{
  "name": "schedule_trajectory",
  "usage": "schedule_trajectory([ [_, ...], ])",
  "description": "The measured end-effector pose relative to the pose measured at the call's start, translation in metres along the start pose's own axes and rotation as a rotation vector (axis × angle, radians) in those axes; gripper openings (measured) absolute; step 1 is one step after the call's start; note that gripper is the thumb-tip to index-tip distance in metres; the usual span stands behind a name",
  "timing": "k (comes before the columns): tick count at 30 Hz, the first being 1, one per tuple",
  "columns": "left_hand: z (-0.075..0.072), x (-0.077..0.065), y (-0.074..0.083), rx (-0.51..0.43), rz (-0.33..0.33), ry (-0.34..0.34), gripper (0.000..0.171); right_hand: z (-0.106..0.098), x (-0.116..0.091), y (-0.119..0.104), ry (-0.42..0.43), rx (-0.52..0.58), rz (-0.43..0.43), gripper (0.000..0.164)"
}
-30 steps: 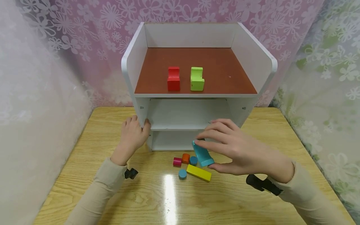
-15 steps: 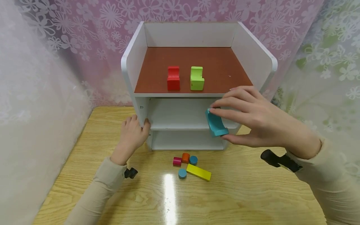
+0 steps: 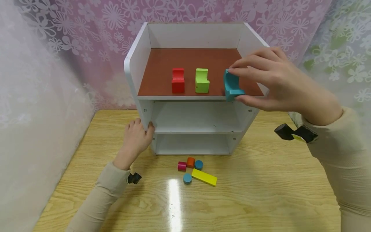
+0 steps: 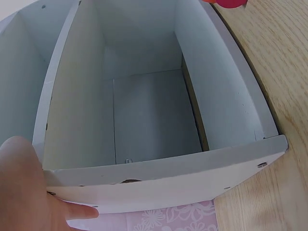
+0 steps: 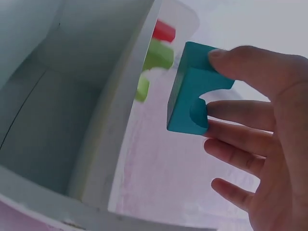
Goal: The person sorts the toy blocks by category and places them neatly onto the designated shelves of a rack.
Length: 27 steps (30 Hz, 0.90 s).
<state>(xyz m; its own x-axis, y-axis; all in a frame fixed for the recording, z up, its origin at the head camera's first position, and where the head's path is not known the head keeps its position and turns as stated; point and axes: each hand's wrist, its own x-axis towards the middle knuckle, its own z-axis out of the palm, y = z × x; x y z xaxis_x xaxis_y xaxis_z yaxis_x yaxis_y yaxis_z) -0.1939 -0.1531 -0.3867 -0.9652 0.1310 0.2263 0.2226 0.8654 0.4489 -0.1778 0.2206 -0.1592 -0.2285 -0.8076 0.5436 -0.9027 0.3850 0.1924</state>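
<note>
My right hand [image 3: 278,80] pinches a teal arch-shaped block [image 3: 232,85] between thumb and fingertips, at the front right edge of the shelf unit's brown top [image 3: 191,58]. Its curved cut-out shows clearly in the right wrist view, where the thumb presses one end of the teal block [image 5: 185,89]. On that top stand a red arch block [image 3: 178,80] and a lime-green arch block [image 3: 202,80], side by side, left of the teal one. Down at the left, my left hand [image 3: 134,138] grips the side panel [image 4: 168,178] of the white unit, thumb on the inner side, fingers outside.
On the wooden table [image 3: 261,193] before the unit lie a yellow bar [image 3: 204,177], a magenta cylinder [image 3: 182,166], an orange cylinder [image 3: 190,162], and two blue cylinders, one blue cylinder [image 3: 187,178] nearer me. Raised white walls [image 3: 194,35] border the top on three sides.
My right hand has lifted the teal block from above the table pieces, up and to the right, to the level of the brown top. My left hand has stayed on the side panel.
</note>
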Motion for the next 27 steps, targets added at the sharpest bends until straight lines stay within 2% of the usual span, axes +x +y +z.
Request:
schedule_trajectory([
  [4, 0.0, 0.001, -0.001, -0.003, -0.003, 0.0, 0.059, -0.002, 0.003, 0.012, -0.049, -0.031, 0.034, 0.069],
  [10, 0.001, 0.001, -0.001, 0.012, 0.003, 0.009, 0.059, 0.005, 0.008, 0.023, -0.046, -0.055, 0.071, 0.072],
  [17, 0.003, 0.0, -0.002, 0.012, 0.011, 0.009, 0.059, 0.01, 0.009, 0.025, -0.136, -0.091, 0.125, 0.049],
  [21, 0.003, 0.001, -0.002, 0.017, 0.015, 0.018, 0.058, 0.011, 0.01, 0.024, -0.187, -0.132, 0.142, 0.049],
  [27, 0.002, 0.001, 0.0, 0.013, 0.01, 0.016, 0.059, 0.011, 0.01, 0.023, -0.233, -0.133, 0.178, 0.048],
])
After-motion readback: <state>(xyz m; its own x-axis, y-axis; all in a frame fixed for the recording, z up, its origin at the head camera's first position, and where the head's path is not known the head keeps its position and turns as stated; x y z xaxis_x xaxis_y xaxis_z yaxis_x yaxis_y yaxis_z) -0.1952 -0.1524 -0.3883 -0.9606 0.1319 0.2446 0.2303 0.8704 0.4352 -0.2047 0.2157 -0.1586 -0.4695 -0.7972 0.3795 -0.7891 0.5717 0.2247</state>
